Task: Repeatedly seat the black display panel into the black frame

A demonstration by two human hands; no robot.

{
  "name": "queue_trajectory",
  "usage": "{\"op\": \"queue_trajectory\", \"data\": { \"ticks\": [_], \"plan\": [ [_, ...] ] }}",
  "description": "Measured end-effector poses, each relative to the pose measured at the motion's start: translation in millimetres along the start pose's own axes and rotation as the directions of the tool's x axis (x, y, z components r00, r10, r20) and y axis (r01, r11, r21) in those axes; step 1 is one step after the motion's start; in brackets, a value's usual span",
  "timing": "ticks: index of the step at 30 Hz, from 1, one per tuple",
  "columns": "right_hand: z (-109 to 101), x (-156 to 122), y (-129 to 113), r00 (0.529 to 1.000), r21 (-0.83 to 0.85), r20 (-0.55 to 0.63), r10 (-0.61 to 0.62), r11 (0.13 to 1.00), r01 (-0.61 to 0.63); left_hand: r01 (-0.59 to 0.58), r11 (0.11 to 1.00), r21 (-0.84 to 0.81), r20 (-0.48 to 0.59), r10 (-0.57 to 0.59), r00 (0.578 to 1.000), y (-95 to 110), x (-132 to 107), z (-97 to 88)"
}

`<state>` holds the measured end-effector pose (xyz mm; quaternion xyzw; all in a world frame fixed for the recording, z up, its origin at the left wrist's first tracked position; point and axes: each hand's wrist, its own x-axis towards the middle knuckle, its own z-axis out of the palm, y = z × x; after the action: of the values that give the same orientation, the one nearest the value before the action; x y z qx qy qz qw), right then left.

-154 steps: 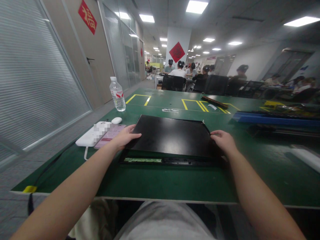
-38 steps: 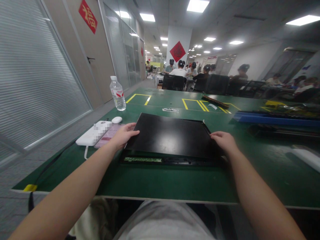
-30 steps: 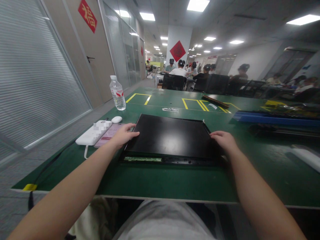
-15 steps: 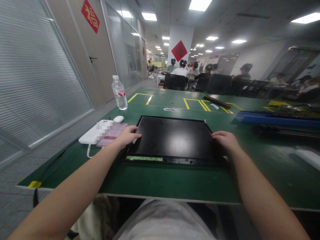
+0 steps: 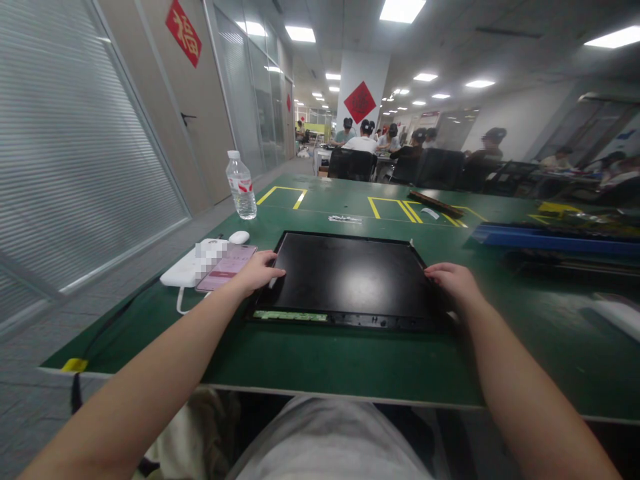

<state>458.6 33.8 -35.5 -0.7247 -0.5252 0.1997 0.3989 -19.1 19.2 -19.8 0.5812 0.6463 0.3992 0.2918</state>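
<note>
A black LCD screen panel (image 5: 350,273) lies flat on the green table (image 5: 320,363) in front of me. Along its near edge runs a narrow green circuit board (image 5: 291,316). My left hand (image 5: 259,272) grips the panel's left edge, with the thumb on the front face and the fingers over the frame. At the right edge, my right hand (image 5: 454,281) pinches the frame between thumb and fingertips. The underside of the panel is hidden.
Left of the panel lie a phone (image 5: 227,268), a white power bank (image 5: 183,270) with a cable and a white mouse-like object (image 5: 239,237). A water bottle (image 5: 242,187) stands behind them. Blue-edged panels (image 5: 555,238) lie at right; people sit beyond.
Both hands keep their hold on the screen panel, which stays in place on the table. The whole view shifts very slightly.
</note>
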Motion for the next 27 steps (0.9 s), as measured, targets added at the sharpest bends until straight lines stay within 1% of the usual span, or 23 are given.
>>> {"op": "queue_trajectory", "data": {
  "ticks": [5,10,14,17,21,25,27],
  "plan": [
    [1.2,1.9,4.1,1.0,0.033,0.002,0.018,0.999,-0.018,-0.003,0.996,0.087,0.003,0.002,1.0,-2.0,1.4,-0.1],
    [1.1,2.2,3.5,0.999,0.028,0.0,0.035,0.999,-0.035,-0.028,0.993,0.111,-0.013,0.03,0.999,-3.0,1.2,0.5],
    [1.1,1.8,2.3,1.0,0.032,-0.003,0.029,0.999,-0.029,-0.045,0.984,0.172,0.003,0.045,0.999,-5.2,1.8,0.6],
    [1.5,0.9,1.5,1.0,0.054,-0.013,0.023,0.998,-0.022,-0.045,0.983,0.178,0.004,0.045,0.999,-7.1,2.6,0.8],
    [1.7,-0.7,-0.8,0.999,0.082,-0.005,0.042,0.996,-0.041,-0.047,0.99,0.132,-0.017,0.05,0.999,-7.3,3.8,1.2],
    [1.0,-3.1,-4.2,0.998,0.084,0.008,0.068,0.994,-0.068,-0.044,0.999,-0.011,0.012,0.044,0.999,-4.6,3.8,1.2],
    [0.5,-4.3,-5.6,0.997,0.08,0.004,0.074,0.994,-0.074,-0.015,0.997,-0.078,0.021,0.017,1.0,-3.7,3.2,1.2]
  ]
}}
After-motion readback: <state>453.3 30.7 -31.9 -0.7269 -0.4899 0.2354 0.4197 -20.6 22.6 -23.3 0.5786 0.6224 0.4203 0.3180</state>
